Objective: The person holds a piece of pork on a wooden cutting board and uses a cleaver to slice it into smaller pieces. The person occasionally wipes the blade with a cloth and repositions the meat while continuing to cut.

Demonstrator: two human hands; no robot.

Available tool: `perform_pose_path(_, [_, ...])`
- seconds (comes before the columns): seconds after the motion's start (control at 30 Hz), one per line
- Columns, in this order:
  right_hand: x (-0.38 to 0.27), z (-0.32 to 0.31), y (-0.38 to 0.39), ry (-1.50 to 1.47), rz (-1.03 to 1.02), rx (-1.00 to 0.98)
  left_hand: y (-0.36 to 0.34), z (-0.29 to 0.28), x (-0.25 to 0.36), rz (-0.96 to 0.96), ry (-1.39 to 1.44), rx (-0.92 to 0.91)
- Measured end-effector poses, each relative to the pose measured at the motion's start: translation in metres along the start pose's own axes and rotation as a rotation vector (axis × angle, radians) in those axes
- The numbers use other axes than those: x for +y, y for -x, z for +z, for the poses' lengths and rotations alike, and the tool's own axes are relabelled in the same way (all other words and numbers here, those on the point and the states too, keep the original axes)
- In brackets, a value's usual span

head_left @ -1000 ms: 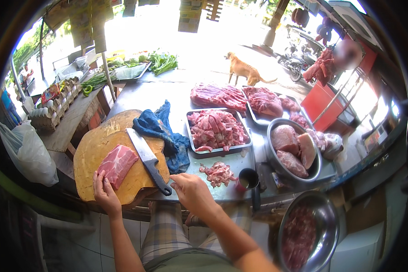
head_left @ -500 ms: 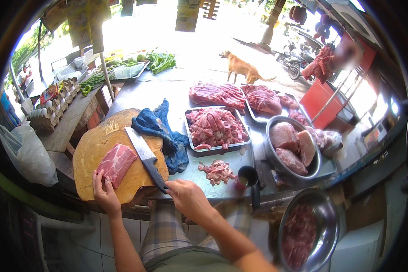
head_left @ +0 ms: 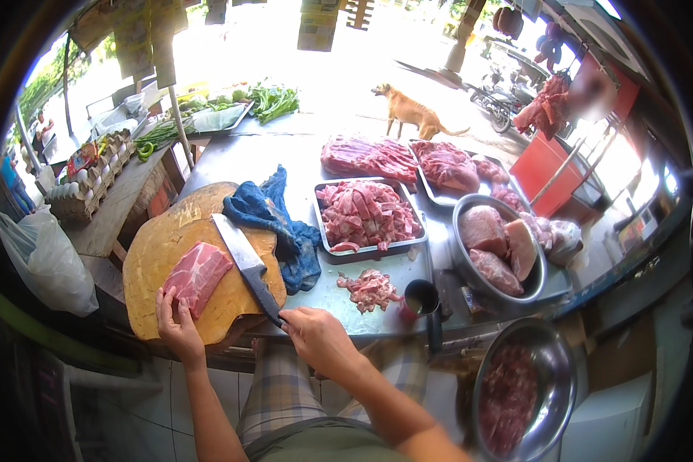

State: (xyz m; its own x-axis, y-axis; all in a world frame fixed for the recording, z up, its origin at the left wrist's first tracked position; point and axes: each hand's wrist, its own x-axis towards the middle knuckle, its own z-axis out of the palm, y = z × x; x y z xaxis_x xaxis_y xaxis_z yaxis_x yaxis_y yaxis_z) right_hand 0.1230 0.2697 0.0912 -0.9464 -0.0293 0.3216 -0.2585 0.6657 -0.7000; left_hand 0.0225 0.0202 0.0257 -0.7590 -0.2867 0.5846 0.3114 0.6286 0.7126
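Note:
A pink slab of meat lies on a worn, rounded yellow cutting board. My left hand grips the slab's near-left end with fingertips and thumb. Across the board's right part lies a large knife with a steel blade and dark handle; my right hand has its fingers closed on the end of that handle. A rumpled blue cloth sits just right of the blade. Beside it are a tray heaped with cut meat and a small pile of trimmings on the steel counter.
Meat slabs, a steel bowl of meat and a dark mug are on the counter. A lower bowl stands right. Egg cartons, greens and a white bag are left. A brown dog stands beyond.
My right hand has moved slightly left onto the knife handle and taken hold of it. My left hand stays on the meat slab. The dog's head has shifted slightly left.

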Motion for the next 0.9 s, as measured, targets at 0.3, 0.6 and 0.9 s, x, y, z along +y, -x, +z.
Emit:
perform_pose_path(0.3, [0.001,0.0,0.002,-0.022,0.002,0.009,0.0,0.001,-0.001,-0.004,0.02,0.005])
perform_pose_path(0.6, [-0.001,0.0,0.003,-0.028,0.053,0.046,0.0,0.002,-0.003,0.015,0.006,0.01])
perform_pose_path(0.9, [-0.01,-0.001,0.001,-0.089,0.046,0.088,0.0,0.001,-0.002,0.016,-0.005,0.008])
